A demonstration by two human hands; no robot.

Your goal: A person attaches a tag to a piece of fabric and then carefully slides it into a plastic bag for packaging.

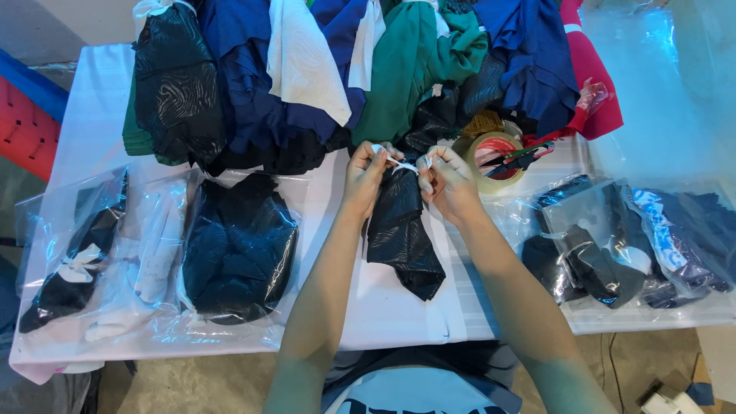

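A shiny black garment [400,230] lies on the white table [383,307] in front of me, its top gathered with a thin white tie [402,164]. My left hand [366,175] pinches one end of the tie at the garment's upper left. My right hand [446,181] pinches the other end at the upper right. Both hands are closed on the tie, close together, just above the garment.
A heap of blue, green, white, black and pink clothes [368,69] fills the far side. A roll of tape [494,156] and scissors [515,159] lie right of my hands. Clear bags with dark garments lie at the left [230,253] and right [636,245].
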